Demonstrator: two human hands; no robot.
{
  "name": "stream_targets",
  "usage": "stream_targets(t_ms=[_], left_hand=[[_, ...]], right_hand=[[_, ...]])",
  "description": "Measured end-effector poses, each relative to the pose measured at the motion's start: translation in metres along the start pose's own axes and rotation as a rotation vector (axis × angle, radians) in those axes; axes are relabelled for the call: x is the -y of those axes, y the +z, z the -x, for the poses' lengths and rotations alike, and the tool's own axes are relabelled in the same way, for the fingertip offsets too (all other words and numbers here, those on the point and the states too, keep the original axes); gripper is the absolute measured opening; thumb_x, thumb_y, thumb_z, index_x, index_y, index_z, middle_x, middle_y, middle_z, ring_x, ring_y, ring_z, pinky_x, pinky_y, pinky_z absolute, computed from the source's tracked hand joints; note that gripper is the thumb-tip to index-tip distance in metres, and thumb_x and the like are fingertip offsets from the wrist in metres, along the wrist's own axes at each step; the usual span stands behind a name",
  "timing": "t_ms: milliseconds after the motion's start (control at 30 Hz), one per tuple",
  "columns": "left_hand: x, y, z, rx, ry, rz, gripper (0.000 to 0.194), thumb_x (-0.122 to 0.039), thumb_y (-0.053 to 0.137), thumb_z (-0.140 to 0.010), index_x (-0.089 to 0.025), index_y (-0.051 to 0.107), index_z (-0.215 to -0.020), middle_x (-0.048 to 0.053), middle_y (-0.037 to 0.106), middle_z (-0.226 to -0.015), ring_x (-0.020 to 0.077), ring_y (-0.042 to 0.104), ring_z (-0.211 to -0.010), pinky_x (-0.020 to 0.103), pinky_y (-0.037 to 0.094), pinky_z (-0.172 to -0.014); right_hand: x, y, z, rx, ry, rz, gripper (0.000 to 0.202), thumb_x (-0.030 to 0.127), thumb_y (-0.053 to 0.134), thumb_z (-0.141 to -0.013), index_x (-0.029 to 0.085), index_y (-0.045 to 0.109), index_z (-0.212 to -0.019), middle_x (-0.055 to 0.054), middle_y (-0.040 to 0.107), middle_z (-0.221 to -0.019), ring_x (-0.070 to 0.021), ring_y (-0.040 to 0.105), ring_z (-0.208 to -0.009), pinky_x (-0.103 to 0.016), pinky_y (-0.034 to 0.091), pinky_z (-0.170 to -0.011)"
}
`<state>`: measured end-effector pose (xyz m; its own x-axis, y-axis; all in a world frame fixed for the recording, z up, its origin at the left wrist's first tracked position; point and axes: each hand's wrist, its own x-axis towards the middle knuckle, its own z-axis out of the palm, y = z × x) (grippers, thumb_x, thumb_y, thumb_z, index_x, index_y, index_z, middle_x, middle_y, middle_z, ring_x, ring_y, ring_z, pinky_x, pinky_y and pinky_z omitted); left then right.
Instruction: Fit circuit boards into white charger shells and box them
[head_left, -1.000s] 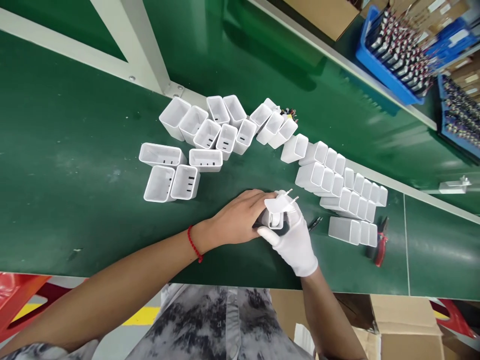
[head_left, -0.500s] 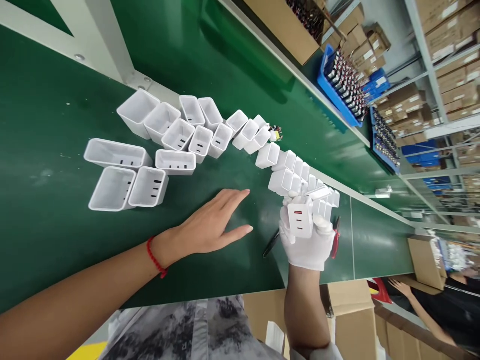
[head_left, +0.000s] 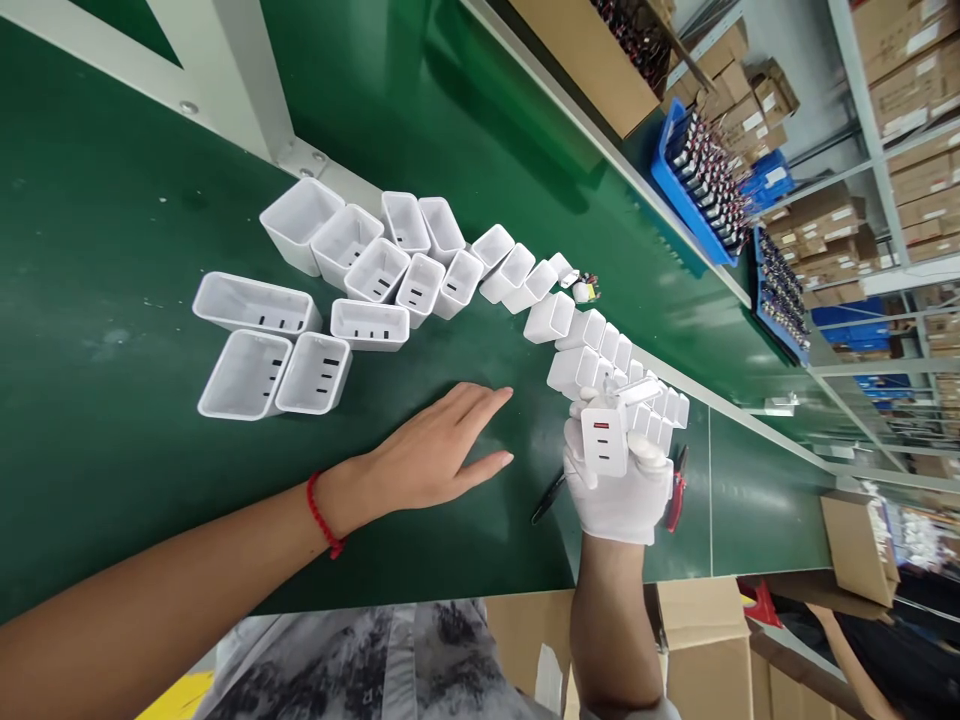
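Observation:
My right hand (head_left: pixel 621 490), in a white glove, is closed around a white charger housing (head_left: pixel 604 443) with a red port slot and two dark slots facing me. A loose white piece (head_left: pixel 634 392) shows just above its far end. My bare left hand (head_left: pixel 439 450) rests flat on the green bench, fingers stretched out, holding nothing; a red bracelet (head_left: pixel 325 515) is on its wrist. Beyond it stand several open white housings (head_left: pixel 244 375), some with dark slots in their floors. More white housings (head_left: pixel 574 368) form a row leading to the gloved hand.
A black pen (head_left: pixel 548 498) lies left of the gloved hand, red-handled pliers (head_left: pixel 677 490) right of it. Wired parts (head_left: pixel 587 289) sit by the row. Blue trays (head_left: pixel 694 190) line the shelf behind. Cardboard boxes (head_left: pixel 701 630) stand below the bench edge; a co-worker's arm (head_left: pixel 847 660) is at right.
The view has shifted slightly, so the bench things appear a little further right. Both hands keep nearly the same pose, and the right still holds the housing. The co-worker's arm has moved lower.

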<state>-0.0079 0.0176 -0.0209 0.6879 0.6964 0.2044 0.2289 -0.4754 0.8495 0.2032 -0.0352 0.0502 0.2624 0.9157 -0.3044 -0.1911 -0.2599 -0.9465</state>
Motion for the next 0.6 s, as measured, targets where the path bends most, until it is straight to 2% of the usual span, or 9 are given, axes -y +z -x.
stream_targets(t_ms=[100, 167, 200, 267, 333, 433, 533, 600], left_hand=[[0.000, -0.001, -0.001, 0.001, -0.010, 0.021, 0.056, -0.039, 0.055, -0.097, -0.017, 0.039, -0.146, 0.017, 0.057, -0.136, 0.0327, 0.055, -0.127, 0.052, 0.051, -0.104], [-0.001, -0.002, 0.000, 0.022, -0.020, 0.053, 0.064, -0.040, 0.062, -0.093, -0.018, 0.037, -0.148, 0.017, 0.056, -0.138, 0.0341, 0.054, -0.128, 0.053, 0.051, -0.105], [-0.002, -0.002, 0.001, 0.033, -0.024, 0.077, 0.071, -0.041, 0.067, -0.090, -0.019, 0.035, -0.150, 0.018, 0.055, -0.140, 0.0348, 0.053, -0.130, 0.054, 0.049, -0.106], [-0.003, -0.004, 0.003, 0.048, -0.026, 0.160, 0.086, -0.041, 0.075, -0.083, -0.021, 0.029, -0.152, 0.018, 0.049, -0.146, 0.0354, 0.049, -0.135, 0.055, 0.045, -0.111], [-0.004, -0.006, 0.004, 0.056, -0.027, 0.319, 0.092, -0.040, 0.080, -0.078, -0.023, 0.029, -0.153, 0.016, 0.044, -0.151, 0.0342, 0.048, -0.137, 0.052, 0.043, -0.115], [-0.005, -0.009, 0.003, 0.112, -0.120, 0.670, 0.085, -0.034, 0.079, -0.080, -0.025, 0.033, -0.151, 0.013, 0.055, -0.143, 0.0290, 0.058, -0.128, 0.045, 0.051, -0.107], [-0.005, -0.011, -0.002, 0.163, -0.286, 0.923, 0.079, -0.030, 0.078, -0.079, -0.023, 0.038, -0.147, 0.011, 0.066, -0.128, 0.0260, 0.066, -0.116, 0.041, 0.055, -0.099], [-0.005, -0.010, -0.004, 0.143, -0.355, 0.980, 0.075, -0.032, 0.080, -0.078, -0.020, 0.045, -0.142, 0.011, 0.068, -0.125, 0.0263, 0.068, -0.112, 0.041, 0.056, -0.096]], right_hand=[[-0.004, -0.002, 0.000, 0.005, -0.013, -0.023, 0.037, 0.048, 0.044, -0.085, 0.030, 0.066, -0.109, -0.005, 0.061, -0.096, -0.0156, 0.036, -0.054, -0.027, 0.024, -0.037], [-0.009, -0.001, 0.002, 0.014, 0.011, -0.008, 0.039, 0.048, 0.048, -0.084, 0.030, 0.066, -0.113, -0.004, 0.064, -0.094, -0.0156, 0.044, -0.054, -0.028, 0.035, -0.041], [-0.012, 0.001, 0.003, 0.010, 0.014, 0.029, 0.040, 0.047, 0.052, -0.083, 0.029, 0.066, -0.115, -0.004, 0.066, -0.095, -0.0167, 0.051, -0.058, -0.029, 0.042, -0.046], [-0.018, 0.008, 0.008, 0.011, -0.011, 0.179, 0.040, 0.043, 0.061, -0.082, 0.028, 0.066, -0.119, -0.004, 0.069, -0.104, -0.0219, 0.063, -0.078, -0.034, 0.053, -0.064], [-0.022, 0.017, 0.013, 0.079, -0.089, 0.418, 0.042, 0.039, 0.066, -0.083, 0.028, 0.065, -0.124, -0.005, 0.068, -0.116, -0.0266, 0.065, -0.099, -0.039, 0.054, -0.084], [-0.022, 0.030, 0.017, 0.224, -0.242, 0.753, 0.045, 0.034, 0.066, -0.086, 0.028, 0.062, -0.130, -0.007, 0.067, -0.112, -0.0270, 0.066, -0.101, -0.041, 0.052, -0.092], [-0.014, 0.034, 0.020, 0.287, -0.351, 0.814, 0.050, 0.028, 0.063, -0.088, 0.030, 0.056, -0.138, -0.007, 0.064, -0.117, -0.0245, 0.066, -0.102, -0.040, 0.053, -0.093], [-0.005, 0.030, 0.022, 0.396, -0.371, 0.777, 0.058, 0.027, 0.066, -0.088, 0.032, 0.050, -0.143, -0.007, 0.063, -0.122, -0.0227, 0.066, -0.104, -0.039, 0.055, -0.092]])
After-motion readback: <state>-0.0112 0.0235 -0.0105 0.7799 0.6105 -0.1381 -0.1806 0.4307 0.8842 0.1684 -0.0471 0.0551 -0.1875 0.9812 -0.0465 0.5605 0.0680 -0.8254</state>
